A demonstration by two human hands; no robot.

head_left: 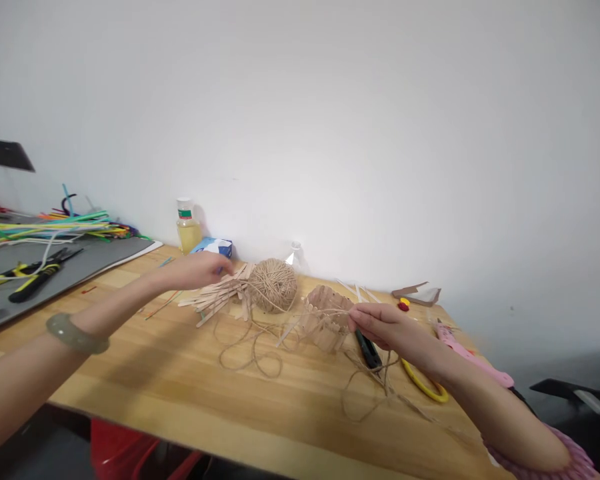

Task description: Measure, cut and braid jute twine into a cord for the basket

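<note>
The right hand pinches pale brown jute twine between thumb and fingertips, just beside the upper right edge of a small stick-walled holder. That holder stands on the wooden worktop, right of its middle and toward the wall. Its sides are flat, light wooden pieces set upright next to one another, with rounded ends forming a scalloped rim; the far inner wall looks a little darker than the near one. The strands at the right hand are thin, and pass across the holder's top.

The left hand is held above the heap of wooden craft sticks, its fingers curled and the thumb side turned toward the twine ball; whether it grips a strand, I cannot tell. The ball is round, thickly wound and coarse, its windings crossing in many directions, and it sits between the sticks and the holder. The sticks are pale, flat and fanned out unevenly.

The twine also lies in loose, tangled loops in front of the ball and below the right hand. A black-handled tool rests close to that hand, with a pink glue gun farther right.
</note>
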